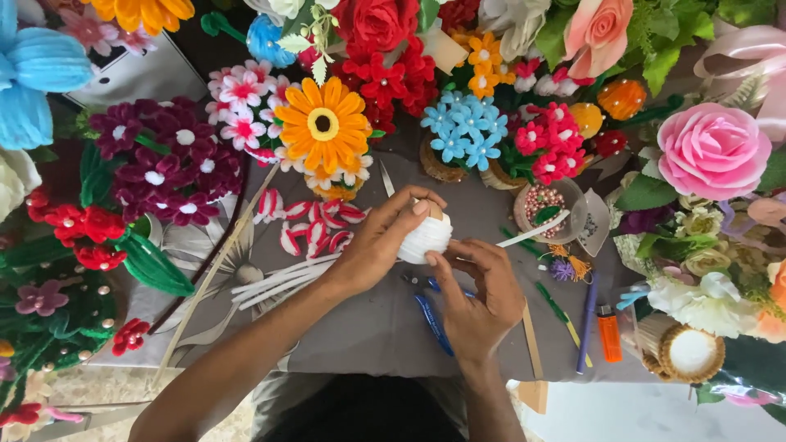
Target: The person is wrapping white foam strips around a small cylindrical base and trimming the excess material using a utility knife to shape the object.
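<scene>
Head view, looking down on my bench [385, 327], covered in grey cloth.

1. White ribbed ball [426, 237], wound of white fuzzy stem: mid-bench, raised between both my hands.
2. My left hand [385, 241]: closed around the ball from the left, fingers curled over its top, thumb underneath.
3. My right hand [479, 286]: below and right of the ball, thumb and forefinger pinched against its lower right side; other fingers folded loosely.
4. White fuzzy strand [532, 229]: runs from the ball out to the right, toward the bead dish.
5. Bundle of white fuzzy stems [278, 282]: flat on the cloth, just left of my left wrist.
6. Red-and-white petal pieces [315, 225]: loose cluster above the stems.
7. Blue-handled pliers [432, 319]: on the cloth under my right hand, partly hidden.
8. Small round dish of pinkish beads [544, 205]: right of the ball, toward the far edge.
9. Purple pen [587, 323] and orange lighter [609, 334]: side by side near the right edge.
10. Orange daisy [323, 123], blue blossom cluster [467, 127], pink rose [712, 151], dark purple blossoms [164, 160]: handmade flowers crowding the far, left and right edges.
</scene>
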